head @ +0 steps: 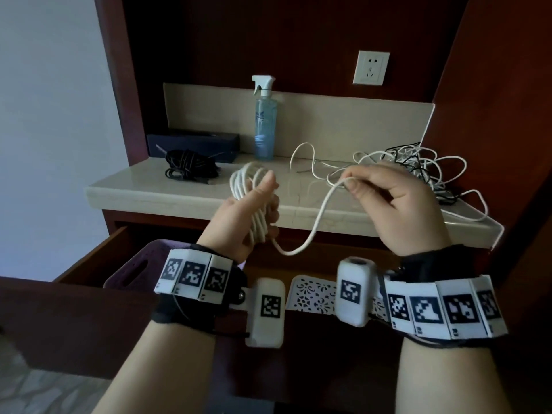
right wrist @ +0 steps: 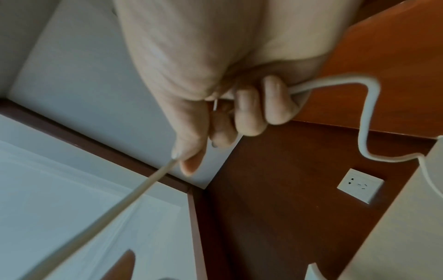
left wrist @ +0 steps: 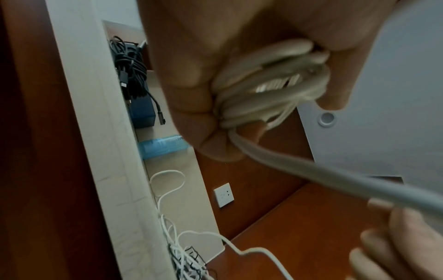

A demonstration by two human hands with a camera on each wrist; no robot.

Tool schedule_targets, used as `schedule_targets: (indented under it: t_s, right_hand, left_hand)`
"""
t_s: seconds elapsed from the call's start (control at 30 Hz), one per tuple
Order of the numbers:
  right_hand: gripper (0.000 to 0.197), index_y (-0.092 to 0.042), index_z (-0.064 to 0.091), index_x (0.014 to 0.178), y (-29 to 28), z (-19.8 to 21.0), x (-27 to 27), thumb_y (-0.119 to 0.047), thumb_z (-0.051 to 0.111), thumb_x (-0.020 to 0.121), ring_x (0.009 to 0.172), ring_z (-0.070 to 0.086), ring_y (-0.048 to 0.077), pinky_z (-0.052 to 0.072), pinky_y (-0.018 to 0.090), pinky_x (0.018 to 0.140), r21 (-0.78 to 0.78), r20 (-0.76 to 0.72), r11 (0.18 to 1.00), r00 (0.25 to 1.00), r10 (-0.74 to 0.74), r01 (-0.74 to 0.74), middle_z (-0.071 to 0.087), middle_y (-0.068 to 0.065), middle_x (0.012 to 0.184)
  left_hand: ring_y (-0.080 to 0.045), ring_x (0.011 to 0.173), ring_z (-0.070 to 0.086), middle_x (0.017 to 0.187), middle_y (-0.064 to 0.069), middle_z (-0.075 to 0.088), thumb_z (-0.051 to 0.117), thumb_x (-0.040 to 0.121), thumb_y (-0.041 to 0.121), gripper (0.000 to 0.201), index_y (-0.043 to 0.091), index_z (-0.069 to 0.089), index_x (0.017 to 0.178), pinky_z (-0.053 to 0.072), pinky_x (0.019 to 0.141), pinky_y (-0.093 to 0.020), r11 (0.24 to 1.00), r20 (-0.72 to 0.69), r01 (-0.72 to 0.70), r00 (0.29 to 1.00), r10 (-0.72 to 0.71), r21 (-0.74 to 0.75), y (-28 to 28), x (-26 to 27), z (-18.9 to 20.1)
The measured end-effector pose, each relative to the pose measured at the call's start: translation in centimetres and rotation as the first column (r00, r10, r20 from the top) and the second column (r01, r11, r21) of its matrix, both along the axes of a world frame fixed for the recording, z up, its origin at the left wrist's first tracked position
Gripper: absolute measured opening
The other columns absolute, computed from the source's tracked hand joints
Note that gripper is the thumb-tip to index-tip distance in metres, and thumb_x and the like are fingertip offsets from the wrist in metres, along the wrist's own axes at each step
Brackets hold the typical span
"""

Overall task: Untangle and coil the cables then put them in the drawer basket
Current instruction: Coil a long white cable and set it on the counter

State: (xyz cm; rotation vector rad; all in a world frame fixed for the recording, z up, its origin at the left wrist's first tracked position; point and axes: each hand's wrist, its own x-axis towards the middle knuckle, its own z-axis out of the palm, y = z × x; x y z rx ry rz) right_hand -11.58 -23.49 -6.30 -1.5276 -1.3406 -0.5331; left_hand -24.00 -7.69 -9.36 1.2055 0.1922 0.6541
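Dark red-brown wood panelling backs a pale stone counter (head: 185, 198) with a wall socket (head: 371, 67) high at 1 o'clock; below the counter an open drawer (head: 89, 258) holds a purple basket (head: 131, 270), and a white patterned one (head: 313, 294) shows between the wrists. At the middle of the head view the left hand (head: 239, 222) is closed around a half-made coil (head: 254, 198) of white cable, thumb pressed over the loops; the left wrist view shows the fingers curled tight round the bundle. From the coil's lower end the free white cable (head: 313, 231) sags and rises toward 3 o'clock to the right hand (head: 397, 204), which pinches it between thumb and forefinger, the other fingers curled loosely round it; beyond that hand the cable runs on to the tangle (head: 418, 165) of white and black cables on the counter at 2 o'clock. A black bundle (head: 191, 168) already lies coiled at 10 o'clock on the counter, in front of a dark box (head: 209, 141) and beside a spray bottle (head: 264, 121). The step in hand looks like winding another turn; to do it well, let the cable slide through the right pinch so twists run out; keep each loop the same size as the others; hold the thumb firm so earlier loops do not slip; draw slack gently, since a hard pull could tighten the tangle or drag it off the edge.
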Motion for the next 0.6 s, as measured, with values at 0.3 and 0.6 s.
schedule_targets:
  t_s: [0.3, 0.6]
  right_hand:
    - [0.03, -0.018, 0.073, 0.099, 1.0, 0.4, -0.3, -0.038, 0.06, 0.081, 0.09, 0.064, 0.005, 0.05, 0.022, 0.083, 0.043, -0.096, 0.995, 0.991, -0.089, 0.094, 0.069, -0.011, 0.094]
    - [0.033, -0.02, 0.066, 0.073, 0.7, 0.1, 1.3, -0.049, 0.056, 0.085, 0.053, 0.047, 0.008, 0.039, 0.027, 0.052, -0.022, -0.054, 0.986, 0.985, -0.164, 0.163, 0.054, -0.011, 0.053]
  left_hand:
    - [-0.025, 0.085, 0.061, 0.088, -0.013, 0.065, 0.081, 0.042, 0.069, 0.081, 0.016, 0.061, 0.101, 0.051, 0.076, -0.033, 0.824, -0.314, 0.367, 0.918, -0.244, 0.432, -2.6, 0.6, -0.7]
    - [-0.016, 0.062, 0.05, 0.078, -0.01, 0.055, 0.062, 0.049, 0.009, 0.037, 0.01, 0.066, 0.086, 0.041, 0.045, -0.021, 0.922, -0.039, 0.383, 0.924, -0.381, 0.053, -2.0, -0.2, -0.9]
